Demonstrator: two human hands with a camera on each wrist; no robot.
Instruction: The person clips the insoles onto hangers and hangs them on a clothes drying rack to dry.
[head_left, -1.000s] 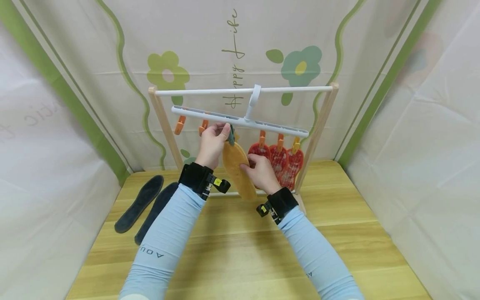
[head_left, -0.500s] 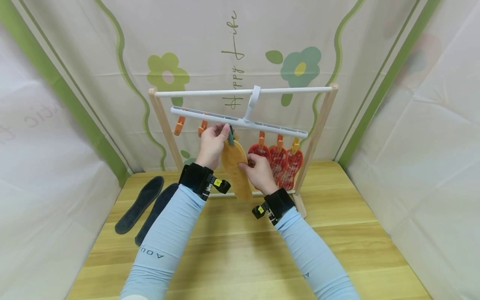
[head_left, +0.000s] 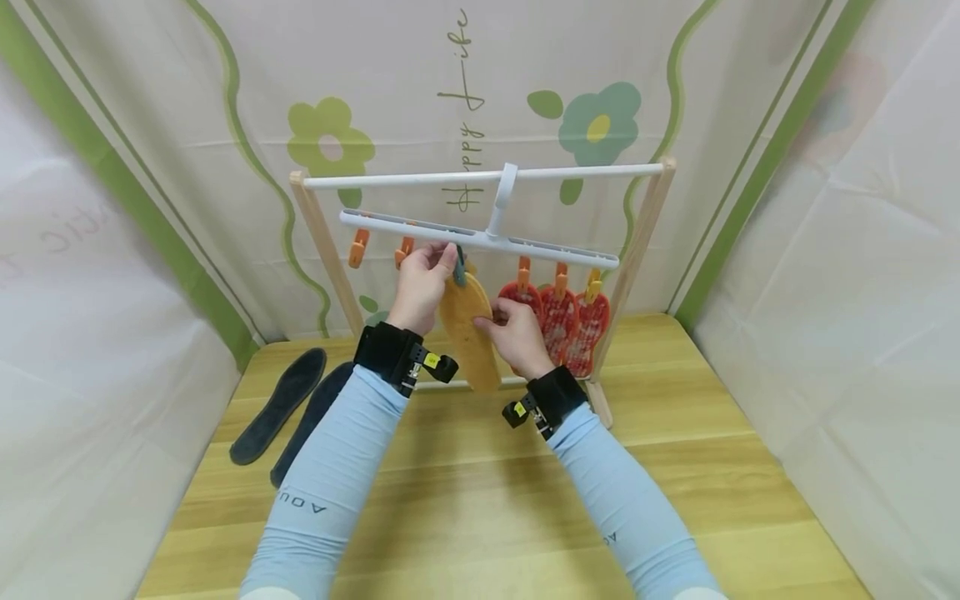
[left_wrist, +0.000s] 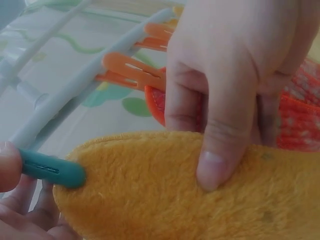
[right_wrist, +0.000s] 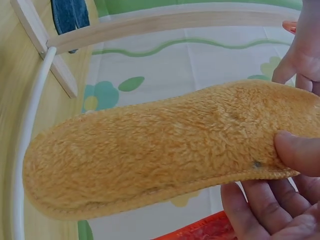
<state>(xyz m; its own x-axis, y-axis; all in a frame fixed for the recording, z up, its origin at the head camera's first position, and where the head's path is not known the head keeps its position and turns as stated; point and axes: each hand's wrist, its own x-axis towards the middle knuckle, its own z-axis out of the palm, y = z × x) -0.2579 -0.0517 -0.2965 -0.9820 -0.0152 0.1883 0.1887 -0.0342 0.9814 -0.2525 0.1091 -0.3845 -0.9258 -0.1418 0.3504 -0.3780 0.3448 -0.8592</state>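
Note:
A fuzzy yellow insole (head_left: 468, 337) hangs upright below the pale hanger bar (head_left: 540, 248). My left hand (head_left: 420, 287) pinches a green clip (left_wrist: 52, 169) between thumb and fingers, and the clip's end lies over the insole's top edge. Lower down, my right hand (head_left: 519, 337) grips the insole's right edge, thumb on the fuzzy face and fingers behind, as the right wrist view (right_wrist: 292, 152) confirms. Several red patterned insoles (head_left: 558, 327) hang from clips at the hanger's right. Two orange clips (head_left: 358, 248) hang at its left with nothing in them.
The hanger hooks over the white rod (head_left: 405, 179) of a wooden-sided rack (head_left: 645, 225), its bar tilted down to the right. Two dark insoles (head_left: 279, 408) lie on the wooden table (head_left: 480, 517) at the left. Printed cloth walls (head_left: 840, 333) enclose the back and sides.
The insole's lower end has swung slightly left, and my right hand has shifted a little left with it. My left hand stays at the green clip. The head view has tilted slightly.

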